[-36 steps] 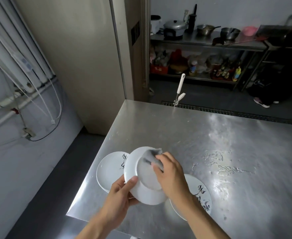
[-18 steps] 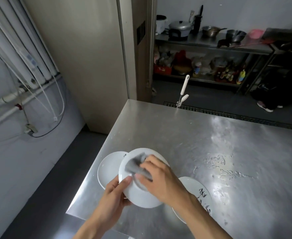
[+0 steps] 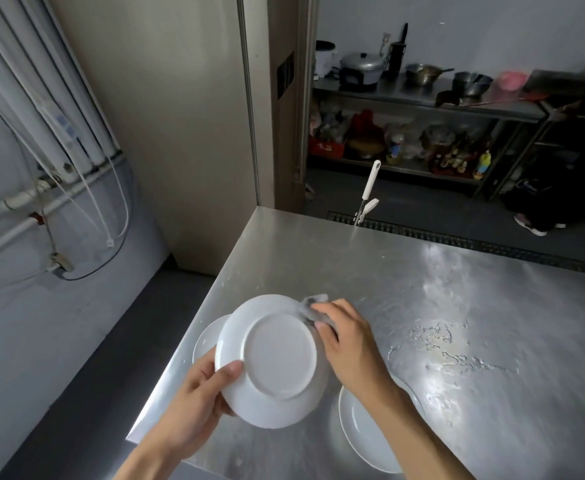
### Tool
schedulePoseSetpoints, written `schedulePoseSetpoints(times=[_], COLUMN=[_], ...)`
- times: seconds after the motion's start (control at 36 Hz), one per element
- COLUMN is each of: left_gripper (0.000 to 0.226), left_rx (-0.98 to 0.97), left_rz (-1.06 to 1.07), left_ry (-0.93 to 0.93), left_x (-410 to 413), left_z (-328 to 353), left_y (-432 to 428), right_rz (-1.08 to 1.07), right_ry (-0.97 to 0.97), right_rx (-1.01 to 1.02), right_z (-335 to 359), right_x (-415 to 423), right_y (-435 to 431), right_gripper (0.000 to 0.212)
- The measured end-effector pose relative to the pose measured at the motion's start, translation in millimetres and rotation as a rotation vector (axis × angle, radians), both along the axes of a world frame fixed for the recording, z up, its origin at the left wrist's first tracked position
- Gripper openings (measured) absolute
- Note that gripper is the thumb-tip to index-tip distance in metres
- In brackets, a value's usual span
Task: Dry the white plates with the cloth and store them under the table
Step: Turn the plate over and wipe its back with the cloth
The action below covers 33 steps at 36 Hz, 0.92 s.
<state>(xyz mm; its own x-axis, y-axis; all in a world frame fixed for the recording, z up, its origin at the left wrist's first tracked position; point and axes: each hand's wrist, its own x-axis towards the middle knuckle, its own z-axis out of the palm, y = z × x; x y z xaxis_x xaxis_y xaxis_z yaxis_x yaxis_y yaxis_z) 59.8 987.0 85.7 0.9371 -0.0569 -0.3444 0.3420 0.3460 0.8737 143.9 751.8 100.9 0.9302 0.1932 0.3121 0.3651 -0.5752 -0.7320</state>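
My left hand (image 3: 197, 403) grips a white plate (image 3: 273, 362) by its lower left rim, holding it above the steel table (image 3: 440, 323) with its underside facing me. At the plate's upper right edge my right hand (image 3: 346, 341) pinches a grey cloth (image 3: 310, 306) against the rim. A second white plate (image 3: 205, 341) lies on the table behind the held one, mostly hidden. A third white plate (image 3: 367, 434) lies on the table under my right forearm.
Water streaks (image 3: 457, 351) glisten on the table's right half. A white-handled tool (image 3: 367, 192) stands at the far table edge. The table's left corner drops to the dark floor (image 3: 93, 375). Shelves with pots (image 3: 422, 98) stand at the back.
The held plate has been turned so its underside faces me. My right hand with the cloth has slid from the plate's middle to its upper right rim.
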Motion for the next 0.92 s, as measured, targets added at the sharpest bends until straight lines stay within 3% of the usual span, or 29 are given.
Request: schedulePoseSetpoints(times=[0.17, 0.25, 0.31, 0.39, 0.44, 0.5, 0.61, 0.72, 0.83, 0.92], left_gripper=[0.031, 0.032, 0.034, 0.045, 0.059, 0.068, 0.071, 0.048, 0.049, 0.052], left_rx=[0.038, -0.001, -0.048, -0.074, -0.086, -0.062, 0.033, 0.057, 0.005, -0.065], left_rz=[-0.079, -0.004, 0.035, 0.01, -0.032, -0.099, -0.302, -0.454, -0.337, -0.206], left_ry=[-0.018, -0.016, -0.004, 0.006, -0.002, -0.026, 0.031, 0.05, 0.033, 0.016], left_x=[4.5, 7.5, 8.7, 8.3, 9.0, 13.7, 28.5, 33.7, 32.5, 30.9], left_z=[4.6, 4.2, 2.7, 0.5, 1.6, 8.5, 27.2, 29.3, 23.0, 19.4], left_y=[-10.2, -1.8, -1.5, -10.5, -13.9, -8.8, 5.6, 3.9, -0.6, 6.0], right_rz=[0.142, -0.041, -0.133, -0.14, -0.157, -0.104, 0.106, 0.289, 0.151, 0.043], right_ry=[-0.111, 0.054, 0.233, 0.521, 0.635, 0.67, 0.693, 0.565, 0.141, 0.057], right_rx=[-0.034, 0.092, 0.219, 0.595, 0.836, 0.918, 0.633, 0.365, 0.121, 0.151], right_z=[4.9, -3.2, -9.8, -19.0, -22.1, -19.3, -4.9, 13.0, 14.1, -2.6], right_x=[2.4, 7.0, 3.1, -5.3, -4.0, 0.9, 14.7, 25.4, 19.2, 1.5], right_y=[24.0, 6.7, -2.0, 2.8, 0.9, -9.5, -36.0, -33.6, -20.9, -28.1], right_gripper=[0.035, 0.036, 0.034, 0.031, 0.027, 0.022, 0.032, 0.024, 0.026, 0.028])
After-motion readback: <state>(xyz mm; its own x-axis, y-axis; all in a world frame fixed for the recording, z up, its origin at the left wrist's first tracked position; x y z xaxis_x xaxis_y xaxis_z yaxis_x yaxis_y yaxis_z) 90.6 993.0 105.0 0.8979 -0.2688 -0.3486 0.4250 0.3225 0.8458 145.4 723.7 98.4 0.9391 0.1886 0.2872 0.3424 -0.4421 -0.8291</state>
